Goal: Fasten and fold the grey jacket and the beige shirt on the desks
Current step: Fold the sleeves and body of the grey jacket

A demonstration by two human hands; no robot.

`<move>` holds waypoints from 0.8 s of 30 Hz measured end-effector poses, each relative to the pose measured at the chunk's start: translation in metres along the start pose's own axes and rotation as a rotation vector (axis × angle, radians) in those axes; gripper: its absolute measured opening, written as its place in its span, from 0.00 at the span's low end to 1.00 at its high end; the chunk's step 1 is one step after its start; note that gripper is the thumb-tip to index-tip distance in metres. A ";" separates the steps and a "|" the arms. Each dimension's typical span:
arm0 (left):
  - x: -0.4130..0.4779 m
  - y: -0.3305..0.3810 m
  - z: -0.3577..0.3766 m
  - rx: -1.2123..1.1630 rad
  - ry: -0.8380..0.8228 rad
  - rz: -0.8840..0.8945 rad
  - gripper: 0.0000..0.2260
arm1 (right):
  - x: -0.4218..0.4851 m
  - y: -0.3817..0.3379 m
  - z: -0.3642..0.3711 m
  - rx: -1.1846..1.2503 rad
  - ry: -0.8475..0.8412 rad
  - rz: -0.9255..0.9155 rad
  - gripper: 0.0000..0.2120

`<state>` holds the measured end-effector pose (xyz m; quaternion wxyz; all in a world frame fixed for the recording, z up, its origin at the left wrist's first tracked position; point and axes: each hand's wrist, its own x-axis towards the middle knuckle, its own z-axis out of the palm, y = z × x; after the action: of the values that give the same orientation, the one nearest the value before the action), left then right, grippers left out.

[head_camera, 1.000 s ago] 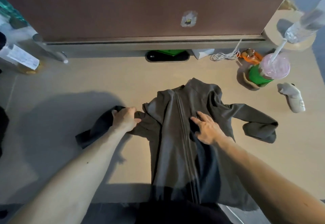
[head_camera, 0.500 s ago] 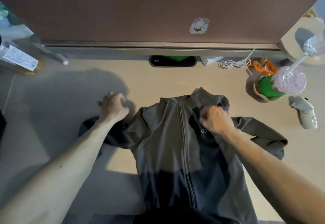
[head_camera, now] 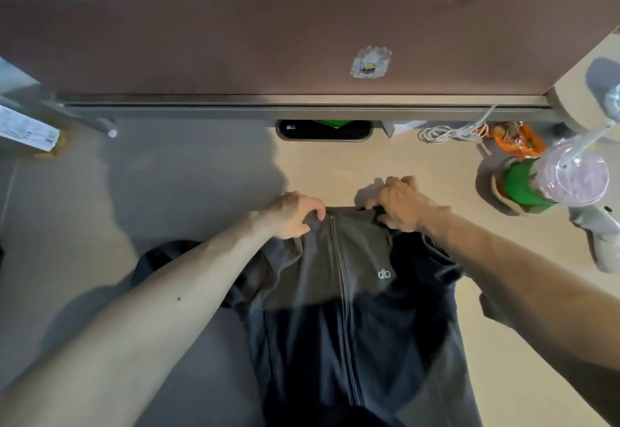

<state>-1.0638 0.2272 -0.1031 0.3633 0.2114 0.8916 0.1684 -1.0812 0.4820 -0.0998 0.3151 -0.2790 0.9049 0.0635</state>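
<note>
Lying front-up on the bench (head_camera: 201, 175), the grey jacket (head_camera: 369, 319) pointed its collar toward the brown partition (head_camera: 235, 41), with its zip (head_camera: 340, 292) closed down the middle and a small white logo (head_camera: 384, 274) on the chest. Both hands were clamped on the collar. The left hand (head_camera: 295, 213) pinched the fabric just left of the zip's top, and the right hand (head_camera: 401, 205) gripped the collar's right end with curled fingers. A lidded cup (head_camera: 570, 171) with a straw stood well to the right, near a coiled white cable (head_camera: 446, 131).
</note>
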 end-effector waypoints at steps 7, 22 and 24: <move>-0.017 0.003 -0.018 0.247 -0.049 0.109 0.13 | -0.030 0.018 0.005 -0.051 0.254 -0.240 0.10; 0.010 -0.005 -0.022 0.341 0.308 -0.156 0.13 | 0.003 0.023 -0.012 0.039 0.258 0.266 0.14; 0.011 -0.006 -0.009 0.309 0.341 -0.174 0.10 | 0.006 0.016 -0.002 0.162 0.209 0.278 0.14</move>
<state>-1.0786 0.2267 -0.1063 0.1842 0.1552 0.9701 0.0312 -1.0948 0.4921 -0.1028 0.2290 -0.1301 0.9647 0.0039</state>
